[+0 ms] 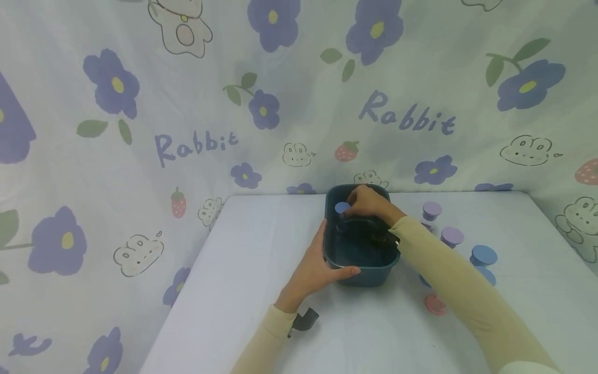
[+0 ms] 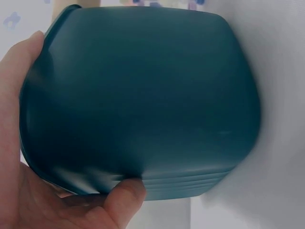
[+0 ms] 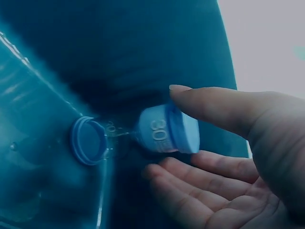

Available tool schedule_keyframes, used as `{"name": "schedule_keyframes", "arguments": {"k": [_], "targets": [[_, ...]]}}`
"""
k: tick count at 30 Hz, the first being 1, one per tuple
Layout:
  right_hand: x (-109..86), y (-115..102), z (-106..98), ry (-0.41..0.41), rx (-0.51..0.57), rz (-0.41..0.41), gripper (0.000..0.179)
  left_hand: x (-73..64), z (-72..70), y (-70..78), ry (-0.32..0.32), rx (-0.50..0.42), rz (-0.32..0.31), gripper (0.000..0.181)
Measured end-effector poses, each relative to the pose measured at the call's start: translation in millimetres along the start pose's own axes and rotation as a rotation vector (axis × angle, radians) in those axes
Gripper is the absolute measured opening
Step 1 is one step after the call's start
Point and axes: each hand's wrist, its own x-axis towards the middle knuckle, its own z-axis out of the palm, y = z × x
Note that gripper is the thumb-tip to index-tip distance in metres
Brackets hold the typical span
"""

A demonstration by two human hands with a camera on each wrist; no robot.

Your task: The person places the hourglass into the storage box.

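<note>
A dark teal plastic tub [image 1: 362, 277] stands on the table, its wall filling the left wrist view. My left hand [image 1: 313, 267] grips its near left corner, fingers along the left side and thumb [image 2: 126, 195] pressed against the outer wall. Inside the tub's far left part, a blue sand timer [image 3: 159, 129] marked 30 stands on end, its lower cap [image 3: 88, 140] at the tub floor. My right hand [image 1: 366, 201] reaches in over the right rim. In the right wrist view its thumb lies at the upper cap's edge, with the other fingers loosely extended below.
To the tub's right stand purple timers [image 1: 451, 236] and blue timers [image 1: 484, 255], partly behind the right sleeve [image 1: 448, 280]. A pink timer [image 1: 436, 304] is nearer the front. A flower-printed curtain [image 1: 299, 104] hangs behind the white table [image 1: 243, 249].
</note>
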Motion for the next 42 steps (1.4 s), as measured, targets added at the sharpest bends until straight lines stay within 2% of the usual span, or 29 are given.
{"name": "schedule_keyframes", "arguments": {"k": [7, 13, 16, 20, 31, 38, 42], "targets": [[-9.8, 0.4, -17.6, 0.028, 0.037, -0.049, 0.062, 1.1, 0.1, -0.8, 0.007, -0.014, 0.015, 0.127], [-33.6, 0.1, -37.9, 0.081, 0.069, -0.098, 0.055, 3.3, 1.0, -2.0, 0.002, -0.011, 0.03, 0.128], [-48.2, -1.7, -46.9, 0.117, 0.085, -0.146, 0.049, 3.5, 1.6, -1.8, 0.003, -0.012, 0.027, 0.128], [-67.7, -2.6, -55.7, 0.15, 0.088, -0.17, 0.044, 2.6, 1.8, -1.9, 0.005, -0.022, 0.019, 0.128], [-131.8, 9.1, -78.6, 0.227, 0.106, -0.103, 0.047, 1.0, 3.0, -0.8, 0.008, -0.028, 0.017, 0.128], [-173.4, 38.1, -88.7, 0.28, 0.092, 0.016, 0.05, 1.2, 2.0, 0.5, 0.002, -0.021, 0.006, 0.129], [-191.9, 60.6, -89.3, 0.364, 0.085, 0.009, 0.047, 1.5, 0.1, 1.5, 0.002, -0.021, 0.004, 0.129]]}}
